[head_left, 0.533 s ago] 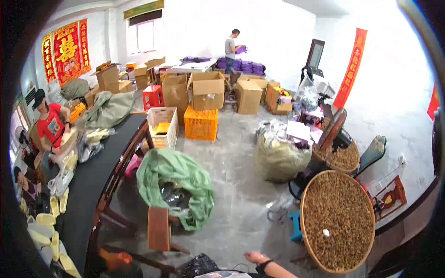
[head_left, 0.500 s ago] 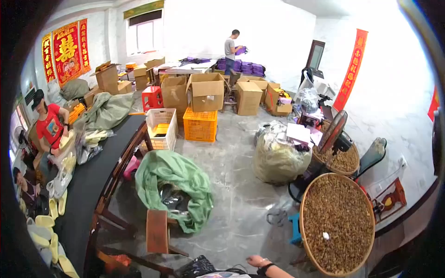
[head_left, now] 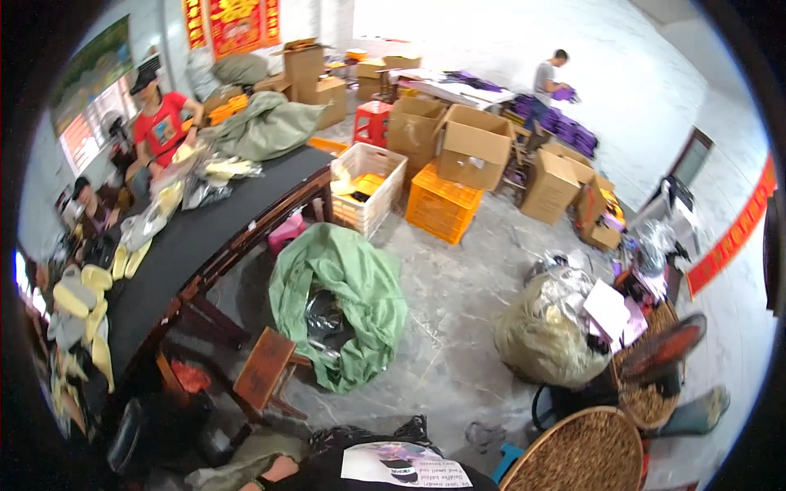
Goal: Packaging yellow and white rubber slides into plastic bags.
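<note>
My left hand (head_left: 282, 469) shows at the lower edge, with a band at its wrist. Its fingers are blurred and partly hidden, so I cannot tell whether it holds anything. Beside it lies grey-green cloth (head_left: 237, 460). To its right is a crinkled black surface with a white printed panel (head_left: 401, 465). My right hand is out of view. Ahead of the left hand stands a small wooden stool (head_left: 265, 368). Just beyond is an open green sack (head_left: 377, 282) with dark plastic-wrapped things inside.
A long black-topped table (head_left: 184, 266) bears pale yellow slippers (head_left: 97, 278) and plastic bags. A person in red (head_left: 164, 123) works at it; another stands far back. Crates (head_left: 446, 209), cardboard boxes (head_left: 475, 147), a stuffed clear sack (head_left: 544, 335) and a round basket (head_left: 573, 450) stand around.
The view has swung left and tilted, so the room shifts rightward. My right hand, seen before at the lower edge, has left the picture; my left hand has come in at lower left.
</note>
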Demonstrator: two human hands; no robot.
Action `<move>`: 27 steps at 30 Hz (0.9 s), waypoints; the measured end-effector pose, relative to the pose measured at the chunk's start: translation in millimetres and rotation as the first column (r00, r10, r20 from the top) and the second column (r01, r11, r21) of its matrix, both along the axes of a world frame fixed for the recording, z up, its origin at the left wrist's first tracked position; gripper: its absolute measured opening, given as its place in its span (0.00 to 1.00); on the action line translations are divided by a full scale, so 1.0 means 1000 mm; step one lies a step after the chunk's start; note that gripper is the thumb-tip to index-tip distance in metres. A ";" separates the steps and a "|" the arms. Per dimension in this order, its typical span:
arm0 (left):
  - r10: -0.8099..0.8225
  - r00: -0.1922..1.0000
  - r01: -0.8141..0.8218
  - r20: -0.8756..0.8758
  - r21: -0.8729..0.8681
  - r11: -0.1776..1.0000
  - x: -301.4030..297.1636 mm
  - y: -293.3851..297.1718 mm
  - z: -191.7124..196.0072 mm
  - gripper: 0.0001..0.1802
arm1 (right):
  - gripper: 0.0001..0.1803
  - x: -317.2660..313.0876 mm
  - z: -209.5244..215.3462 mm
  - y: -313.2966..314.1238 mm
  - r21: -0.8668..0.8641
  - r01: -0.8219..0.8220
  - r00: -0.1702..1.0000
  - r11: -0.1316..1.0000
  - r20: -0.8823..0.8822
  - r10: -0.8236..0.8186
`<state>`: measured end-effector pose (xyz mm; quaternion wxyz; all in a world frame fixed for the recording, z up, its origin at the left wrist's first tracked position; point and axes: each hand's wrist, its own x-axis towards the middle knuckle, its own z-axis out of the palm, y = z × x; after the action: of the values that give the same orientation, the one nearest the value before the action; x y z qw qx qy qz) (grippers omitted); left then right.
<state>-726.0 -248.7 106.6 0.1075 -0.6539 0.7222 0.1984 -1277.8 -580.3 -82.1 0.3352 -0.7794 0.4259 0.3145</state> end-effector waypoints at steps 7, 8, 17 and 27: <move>0.320 0.945 -0.320 -0.069 0.013 0.947 -0.115 -0.035 0.015 0.08 | 0.19 0.055 0.032 -0.249 -0.287 0.128 0.991 0.949 0.072 -0.112; 0.388 0.919 -0.378 -0.067 0.119 0.918 -0.120 -0.049 0.019 0.08 | 0.17 0.084 0.041 -0.277 -0.348 0.194 0.973 0.917 0.190 -0.133; 0.796 0.546 -0.830 -0.263 -0.041 0.556 -0.092 -0.222 -0.013 0.09 | 0.16 0.248 0.020 -0.383 0.008 0.032 0.872 0.999 0.488 -0.032; 0.933 -0.241 -0.841 -0.268 0.537 -0.063 -0.049 -0.351 0.088 0.10 | 0.15 0.208 -0.094 -0.517 0.103 -0.341 0.872 0.934 0.406 0.273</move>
<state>-775.4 -599.7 195.0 -0.2517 -0.8546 -0.0143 0.4539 -1070.2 -1097.3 -176.4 0.4236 -0.8518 0.1934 0.2401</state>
